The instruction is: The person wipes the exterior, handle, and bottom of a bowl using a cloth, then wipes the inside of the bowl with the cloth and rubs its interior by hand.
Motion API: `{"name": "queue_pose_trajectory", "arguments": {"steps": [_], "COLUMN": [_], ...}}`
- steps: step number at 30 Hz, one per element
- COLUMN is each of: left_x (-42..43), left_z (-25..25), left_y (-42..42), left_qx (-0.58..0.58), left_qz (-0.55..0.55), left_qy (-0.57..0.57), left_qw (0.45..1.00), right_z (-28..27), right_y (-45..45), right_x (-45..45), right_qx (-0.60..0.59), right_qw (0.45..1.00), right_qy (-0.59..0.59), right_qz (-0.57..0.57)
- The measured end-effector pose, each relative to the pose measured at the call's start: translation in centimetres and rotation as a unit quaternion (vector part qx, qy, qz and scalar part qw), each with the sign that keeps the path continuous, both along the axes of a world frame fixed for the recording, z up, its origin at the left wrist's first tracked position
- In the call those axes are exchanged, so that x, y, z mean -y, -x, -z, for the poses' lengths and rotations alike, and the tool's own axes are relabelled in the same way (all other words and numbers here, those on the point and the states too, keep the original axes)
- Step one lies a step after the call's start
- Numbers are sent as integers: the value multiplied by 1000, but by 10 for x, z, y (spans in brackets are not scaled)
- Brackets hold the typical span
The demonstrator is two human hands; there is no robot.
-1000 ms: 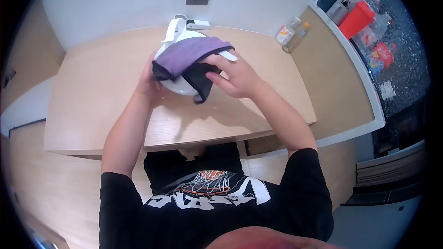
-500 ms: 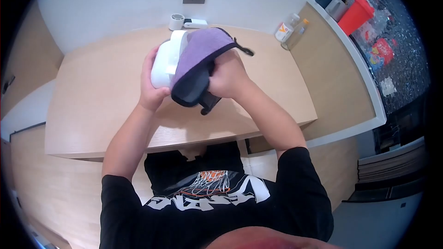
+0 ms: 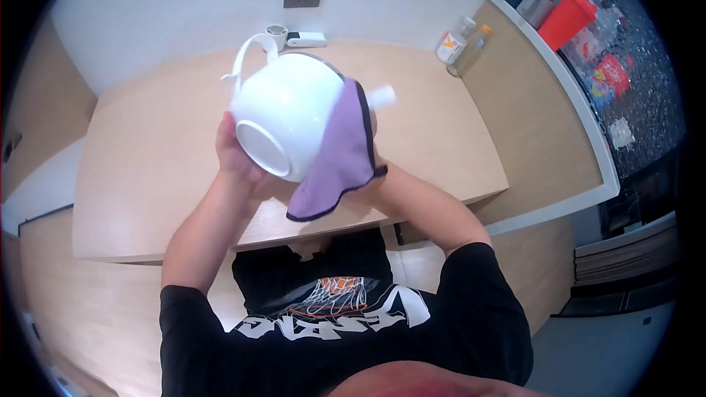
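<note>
A white teapot (image 3: 283, 103) is held above the wooden table, tilted so that its round base shows. Its curved handle points to the upper left and its spout to the right. My left hand (image 3: 239, 151) is closed around the pot's lower left side, with part of the fingers hidden behind it. A purple cloth (image 3: 338, 151) with a black edge drapes over the right side of the pot. Behind that cloth is my right hand (image 3: 373, 169), mostly covered, pressing it to the pot.
The light wooden table (image 3: 162, 132) reaches back to the wall. At its back stand a small white cup-like object (image 3: 276, 35) and a white box-shaped item (image 3: 306, 40). Two bottles (image 3: 450, 48) (image 3: 473, 51) are at the right rear. A red container (image 3: 568, 18) is beyond the partition.
The teapot has been turned so its base and handle now show. The purple cloth has shifted to the pot's right side, and my right hand has moved behind it.
</note>
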State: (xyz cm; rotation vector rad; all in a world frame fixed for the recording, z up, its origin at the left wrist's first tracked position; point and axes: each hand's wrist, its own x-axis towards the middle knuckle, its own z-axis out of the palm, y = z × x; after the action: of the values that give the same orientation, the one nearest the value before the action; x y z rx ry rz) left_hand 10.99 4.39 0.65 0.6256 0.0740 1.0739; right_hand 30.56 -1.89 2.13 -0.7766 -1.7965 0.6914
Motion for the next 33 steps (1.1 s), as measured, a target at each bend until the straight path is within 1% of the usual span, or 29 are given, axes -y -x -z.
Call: {"name": "queue_pose_trajectory", "arguments": {"steps": [2,3,4,6,8,9,10,11,13,14,17,18,19,21,23,24,27,29,31,32,33], "left_x": [-3,-4,-5,-7,-10,-12,-15,-15,-15,-16,-17,-18,-17,-16,-14,-13,-7,-2,2,-3,-11], "left_z": [0,1,-2,-13,-18,-20,-21,-21,-21,-21,-21,-21,-18,-12,-14,-15,-17,-20,-20,-14,-4], "left_y": [8,10,11,16,17,17,16,17,16,17,24,26,23,17,18,19,21,18,14,17,22], "left_qx": [-15,-23,-61,-140,-171,-186,-201,-219,-252,-256,-268,-260,-227,-157,-152,-150,-120,-128,-136,-167,-198], "left_qz": [-10,-16,-54,-129,-185,-214,-238,-257,-293,-284,-256,-244,-225,-186,-178,-174,-162,-180,-193,-182,-170], "left_qy": [-50,-74,-110,-179,-201,-213,-255,-287,-350,-363,-400,-395,-373,-326,-316,-312,-274,-298,-318,-315,-311], "left_qw": [999,997,991,965,946,935,916,897,853,850,838,846,871,914,919,922,940,929,918,917,914], "right_z": [-3,-11,-10,-8,-40,-45,-50,-47,-57,-59,-62,-63,-62,-61,-61,-47,-23,-11,-8,-9,-8], "right_y": [10,4,2,-1,4,4,4,-1,1,0,-8,-10,-13,-14,-9,-9,-3,-4,-13,-19,-36], "right_x": [4,8,4,-4,-6,-6,-6,-10,-8,-10,-18,-19,-19,-17,-13,-17,-12,-15,-18,-20,-26], "right_qx": [-54,104,145,215,189,181,172,187,245,272,277,243,208,127,-10,-44,13,23,23,23,-61], "right_qw": [998,990,976,929,934,951,963,969,952,941,938,954,967,989,999,997,976,967,973,978,991], "right_qy": [28,-82,-142,-261,-266,-195,-125,-35,-48,-84,-162,-145,-129,-49,31,-32,-99,-106,-93,-84,-54], "right_qz": [0,57,84,151,144,154,167,160,177,181,132,101,70,61,41,48,191,232,209,190,108]}}
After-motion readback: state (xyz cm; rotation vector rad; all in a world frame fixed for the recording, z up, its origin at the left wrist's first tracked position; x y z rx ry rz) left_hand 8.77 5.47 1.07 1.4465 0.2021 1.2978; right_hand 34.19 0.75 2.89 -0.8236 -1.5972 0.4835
